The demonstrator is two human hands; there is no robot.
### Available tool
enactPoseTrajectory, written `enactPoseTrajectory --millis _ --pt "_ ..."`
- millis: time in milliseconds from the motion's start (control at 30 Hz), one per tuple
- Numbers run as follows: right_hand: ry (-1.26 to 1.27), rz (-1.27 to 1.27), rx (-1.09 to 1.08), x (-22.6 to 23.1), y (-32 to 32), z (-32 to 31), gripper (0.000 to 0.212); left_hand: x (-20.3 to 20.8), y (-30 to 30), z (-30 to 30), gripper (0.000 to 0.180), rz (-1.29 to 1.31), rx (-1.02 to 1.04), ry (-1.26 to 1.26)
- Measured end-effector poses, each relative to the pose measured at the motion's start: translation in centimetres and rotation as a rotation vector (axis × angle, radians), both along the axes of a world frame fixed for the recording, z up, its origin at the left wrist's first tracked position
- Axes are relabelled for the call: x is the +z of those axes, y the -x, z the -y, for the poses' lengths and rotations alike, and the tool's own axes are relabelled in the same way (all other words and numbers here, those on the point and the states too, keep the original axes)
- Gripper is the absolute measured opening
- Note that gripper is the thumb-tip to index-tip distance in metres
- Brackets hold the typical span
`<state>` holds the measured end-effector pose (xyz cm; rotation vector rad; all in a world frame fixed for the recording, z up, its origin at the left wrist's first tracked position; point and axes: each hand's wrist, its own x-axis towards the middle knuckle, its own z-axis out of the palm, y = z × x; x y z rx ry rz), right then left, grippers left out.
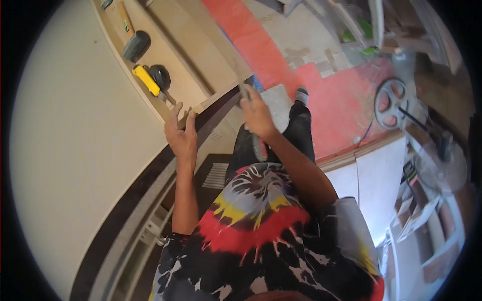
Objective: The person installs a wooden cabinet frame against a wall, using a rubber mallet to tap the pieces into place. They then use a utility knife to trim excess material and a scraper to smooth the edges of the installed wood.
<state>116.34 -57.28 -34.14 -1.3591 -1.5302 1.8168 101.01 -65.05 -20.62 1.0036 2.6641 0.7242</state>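
My left hand [181,133] rests with fingers apart on the front edge of a pale wooden board [173,55], holding nothing. A yellow hand tool [146,80] lies on the board just beyond its fingertips. My right hand [257,116] is closed around a long, narrow grey strip [231,52] that runs blurred up and away over the board. A short grey end of it [258,148] sticks out below the fist. The blur hides what kind of strip it is. The two hands are about a hand's width apart.
A mallet with a dark head [136,46] and a black round object [160,75] lie on the board. A large white panel [75,150] fills the left. Red floor covering [341,100], a round fan [391,103] and white cabinets [376,185] are at right.
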Motion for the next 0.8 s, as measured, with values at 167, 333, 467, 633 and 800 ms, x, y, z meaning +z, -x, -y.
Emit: enactPoseTrajectory --millis 167,333,467,633,800 --pt "-0.291 0.154 0.208 -7.0 -10.5 -1.5 0.026 -1.1 -3.2 1.7 0.039 0.058 0.269 -0.013" --pt "0.143 0.355 0.132 -11.5 -18.3 -0.8 0.029 -1.5 -5.1 -1.2 0.048 -0.161 0.260 0.076" --pt "0.159 0.362 0.117 -19.9 -22.9 1.7 0.021 -3.2 -6.4 -3.1 0.054 -0.301 0.205 0.178" --pt "0.432 0.388 0.104 -22.7 -25.9 2.4 0.022 -5.1 -6.6 -3.7 0.046 -0.451 0.228 0.184" --pt "0.656 0.328 0.006 -20.9 -25.6 -0.4 0.025 -5.1 -5.6 -3.6 0.025 -0.399 0.339 0.165"
